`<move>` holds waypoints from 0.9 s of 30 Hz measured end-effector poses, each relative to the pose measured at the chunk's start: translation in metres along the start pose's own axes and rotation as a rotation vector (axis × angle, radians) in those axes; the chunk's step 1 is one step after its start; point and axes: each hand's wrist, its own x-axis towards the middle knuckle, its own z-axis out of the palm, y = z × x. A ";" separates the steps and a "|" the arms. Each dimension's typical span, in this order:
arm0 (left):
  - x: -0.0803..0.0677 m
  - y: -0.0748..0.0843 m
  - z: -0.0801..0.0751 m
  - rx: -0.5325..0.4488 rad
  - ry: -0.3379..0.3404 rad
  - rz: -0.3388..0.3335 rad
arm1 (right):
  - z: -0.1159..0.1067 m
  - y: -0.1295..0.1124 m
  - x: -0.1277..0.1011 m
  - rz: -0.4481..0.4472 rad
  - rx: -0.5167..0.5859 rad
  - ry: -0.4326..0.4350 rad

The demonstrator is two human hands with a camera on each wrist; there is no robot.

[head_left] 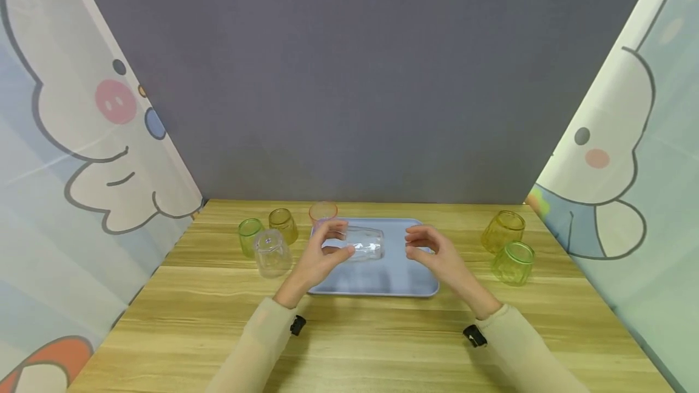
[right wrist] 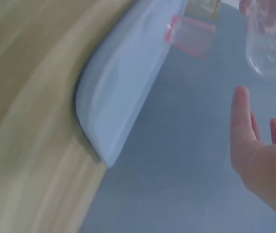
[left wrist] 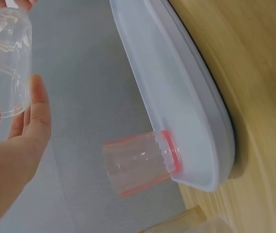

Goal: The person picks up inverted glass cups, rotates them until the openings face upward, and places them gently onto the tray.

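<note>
My left hand [head_left: 344, 239] grips a clear ribbed cup [head_left: 364, 242] lying on its side in the air above a light blue tray [head_left: 382, 281]. In the left wrist view the thumb [left wrist: 37, 104] presses the clear cup [left wrist: 4, 58] near its rim. My right hand [head_left: 412, 244] hovers just right of the cup with loosely curled fingers, holding nothing; a gap shows between its fingers [right wrist: 242, 116] and the clear cup [right wrist: 271, 41]. A pink-rimmed cup [head_left: 323, 211] stands upside down on the tray's far left corner, and the pink-rimmed cup [left wrist: 140, 162] also shows in the left wrist view.
Left of the tray on the wooden table stand a green cup [head_left: 249, 235], a yellow cup [head_left: 283, 225] and a clear cup [head_left: 271, 251]. To the right are a yellow cup [head_left: 503, 230] and a green cup [head_left: 513, 261]. A grey backdrop and cartoon curtains enclose the table.
</note>
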 end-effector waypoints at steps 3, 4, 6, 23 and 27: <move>0.000 0.000 -0.002 0.032 0.005 0.018 | -0.011 -0.003 -0.001 0.015 -0.072 0.018; 0.000 0.000 -0.002 0.040 0.006 0.023 | -0.014 -0.004 -0.002 0.017 -0.103 0.025; -0.001 0.001 -0.003 0.057 0.011 0.030 | -0.020 -0.005 -0.003 0.018 -0.167 0.037; 0.000 0.012 -0.010 0.210 0.106 0.052 | -0.046 -0.017 -0.005 -0.012 -0.489 0.114; 0.000 0.015 -0.013 0.291 0.115 0.064 | -0.052 -0.017 -0.005 -0.008 -0.540 0.105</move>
